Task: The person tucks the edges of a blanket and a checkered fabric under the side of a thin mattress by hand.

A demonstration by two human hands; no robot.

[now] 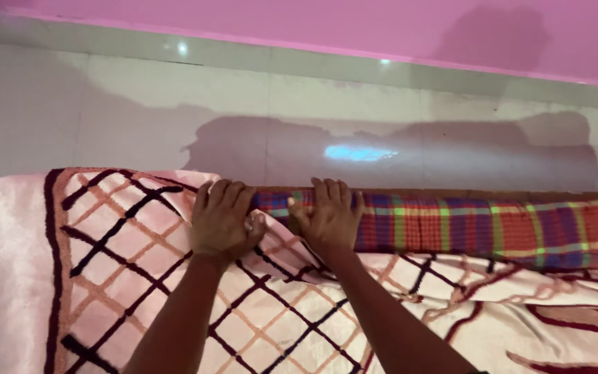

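A pink plush blanket (126, 277) with a dark maroon and tan lattice pattern covers the bed. My left hand (223, 218) presses palm-down on its far edge, fingers curled over the side. Right beside it, my right hand (328, 215) lies on the same blanket edge, fingers reaching over onto a plaid sheet (493, 225) in red, purple and green that runs along the bed's far side. Both forearms stretch forward from the bottom of the view. Whether the fingers pinch fabric is hard to tell.
Beyond the bed lies a glossy pale tiled floor (313, 111) with shadows and a bluish reflection. A pink wall (313, 21) runs along the top. A thin brown strip of bed edge (451, 194) shows above the plaid sheet.
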